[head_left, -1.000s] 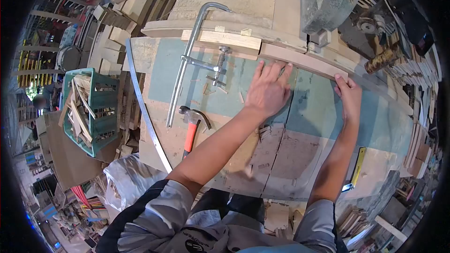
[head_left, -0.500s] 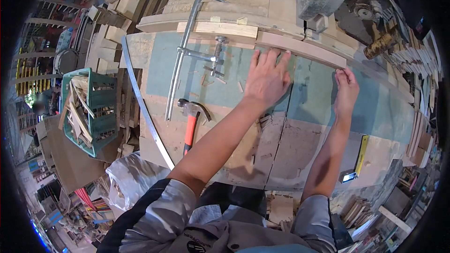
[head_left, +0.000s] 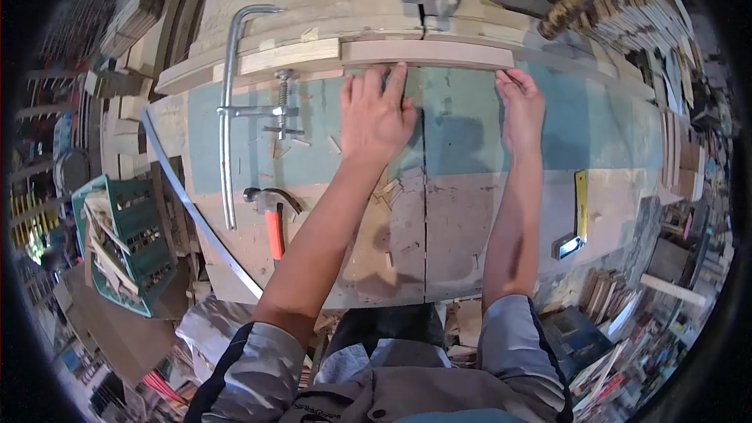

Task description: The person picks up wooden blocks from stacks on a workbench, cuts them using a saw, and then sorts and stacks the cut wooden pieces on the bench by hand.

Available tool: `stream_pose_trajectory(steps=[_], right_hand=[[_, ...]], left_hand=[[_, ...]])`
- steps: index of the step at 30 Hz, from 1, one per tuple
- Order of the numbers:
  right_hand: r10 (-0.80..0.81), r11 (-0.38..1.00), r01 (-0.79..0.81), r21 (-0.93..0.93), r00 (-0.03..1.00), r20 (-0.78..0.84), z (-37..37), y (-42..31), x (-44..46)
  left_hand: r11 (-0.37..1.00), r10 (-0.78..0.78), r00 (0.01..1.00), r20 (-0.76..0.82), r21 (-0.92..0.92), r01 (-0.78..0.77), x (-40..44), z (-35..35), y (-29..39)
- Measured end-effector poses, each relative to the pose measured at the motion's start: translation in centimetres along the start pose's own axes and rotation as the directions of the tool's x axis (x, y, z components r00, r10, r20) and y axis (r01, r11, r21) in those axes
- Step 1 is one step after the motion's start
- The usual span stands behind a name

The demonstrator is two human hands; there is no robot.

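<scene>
A pale wooden strip [head_left: 439, 52] lies along the raised back rail of the bench, butted against a lighter wood block [head_left: 290, 57] on its left. My left hand [head_left: 377, 113] is open, fingers spread, with its fingertips touching the strip's front edge. At the strip's right end, my right hand [head_left: 522, 106] is closed in a pinch by the front corner; what lies between the fingertips is hidden. Left of my hands rests a metal bar clamp [head_left: 229, 121], its screw near the block. A claw hammer [head_left: 274, 223] with an orange-red handle lies beside my left forearm.
A yellow-bladed square [head_left: 580, 207] lies right of my right forearm. A long metal ruler [head_left: 200, 215] crosses the bench's left side. A green crate [head_left: 129, 258] of wood scraps stands at left. Wood chips dot the green bench top [head_left: 462, 110]; stacked wood lines both sides.
The view has shifted, so the bench appears further left and turned. Both hands remain at the strip, the left with fingers spread and the right pinched at its end.
</scene>
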State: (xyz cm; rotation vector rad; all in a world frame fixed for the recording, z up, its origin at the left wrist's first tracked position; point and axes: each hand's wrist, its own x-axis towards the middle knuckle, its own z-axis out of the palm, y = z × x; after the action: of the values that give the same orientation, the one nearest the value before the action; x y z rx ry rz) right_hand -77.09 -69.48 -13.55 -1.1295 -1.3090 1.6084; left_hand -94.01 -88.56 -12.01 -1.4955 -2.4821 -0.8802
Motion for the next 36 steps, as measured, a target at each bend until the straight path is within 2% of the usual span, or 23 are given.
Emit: stream_pose_trajectory(steps=[2, 4, 7, 11, 13, 18, 20, 21, 23, 25, 27, 30, 33, 34, 35, 36], right_hand=[[0.003, 1.000, -0.002, -0.018, 0.999, 0.041, 0.1, 0.2, 0.4], [0.010, 0.991, -0.004, -0.135, 0.999, 0.044, -0.3, 0.1, 0.6], [0.065, 0.997, -0.061, -0.050, 0.995, 0.079, -0.2, -0.6, 0.6], [0.057, 0.997, -0.052, -0.061, 0.996, 0.071, 0.3, -1.1, 1.0], [-0.024, 0.960, 0.030, -0.277, 0.999, 0.022, 0.6, -0.9, 1.2], [-0.064, 0.928, 0.081, -0.365, 0.996, 0.059, 0.5, -0.8, 1.5], [-0.047, 0.930, 0.057, -0.362, 0.998, 0.035, 0.8, -1.3, 1.2], [-0.050, 0.931, 0.054, -0.362, 0.999, 0.020, 0.8, -1.4, 1.1], [-0.023, 0.939, 0.043, -0.341, 0.998, 0.061, 0.7, -1.5, 1.3], [-0.023, 0.945, 0.040, -0.325, 0.998, 0.057, 0.5, -1.5, 1.4], [-0.022, 0.952, 0.039, -0.305, 0.998, 0.058, 0.5, -1.8, 1.3], [0.022, 0.947, 0.004, -0.321, 0.997, 0.077, 0.6, -2.5, 1.4], [-0.052, 0.935, 0.080, -0.346, 0.995, 0.088, 0.4, -1.6, 1.7], [-0.290, 0.832, 0.287, -0.474, 0.955, 0.069, 0.9, -1.4, 1.2], [-0.510, 0.666, 0.455, -0.592, 0.856, 0.085, 1.5, -1.3, 0.8], [-0.456, 0.569, 0.456, -0.684, 0.868, 0.199, 2.0, -2.4, -0.4]], left_hand=[[0.999, -0.035, 0.999, 0.010, 0.036, 0.034, -0.2, -0.4, -0.1], [0.998, -0.065, 0.998, 0.012, 0.012, 0.065, -0.1, -0.4, 0.1], [0.997, -0.075, 0.997, 0.006, -0.008, 0.075, -0.1, -0.6, 0.2], [0.996, -0.080, 0.997, 0.014, -0.038, 0.080, -0.2, -0.6, 0.0], [0.997, -0.067, 0.998, -0.020, -0.041, 0.066, -0.2, -0.5, -0.2], [0.997, -0.037, 0.992, -0.119, -0.065, 0.029, 0.4, -0.7, -0.9], [0.989, 0.132, 0.961, -0.242, 0.098, -0.111, 1.4, -0.9, -1.7], [0.988, 0.142, 0.961, -0.238, 0.090, -0.124, 1.9, -1.5, -1.8], [0.958, 0.173, 0.984, -0.051, 0.239, -0.156, 3.6, -2.9, -2.0], [0.940, 0.232, 0.970, -0.071, 0.274, -0.205, 4.8, -2.6, -2.9], [0.868, 0.385, 0.923, -0.011, 0.342, -0.359, 5.4, -2.7, -3.6], [0.839, 0.408, 0.913, 0.017, 0.387, -0.382, 5.9, -2.4, -3.9], [0.833, 0.400, 0.916, 0.038, 0.402, -0.380, 5.6, -2.1, -4.1], [0.841, 0.391, 0.920, 0.019, 0.398, -0.366, 5.7, -2.1, -3.9], [0.843, 0.392, 0.920, 0.014, 0.396, -0.365, 5.7, -2.1, -3.8], [0.848, 0.382, 0.924, 0.029, 0.387, -0.363, 5.6, -2.2, -3.8]])
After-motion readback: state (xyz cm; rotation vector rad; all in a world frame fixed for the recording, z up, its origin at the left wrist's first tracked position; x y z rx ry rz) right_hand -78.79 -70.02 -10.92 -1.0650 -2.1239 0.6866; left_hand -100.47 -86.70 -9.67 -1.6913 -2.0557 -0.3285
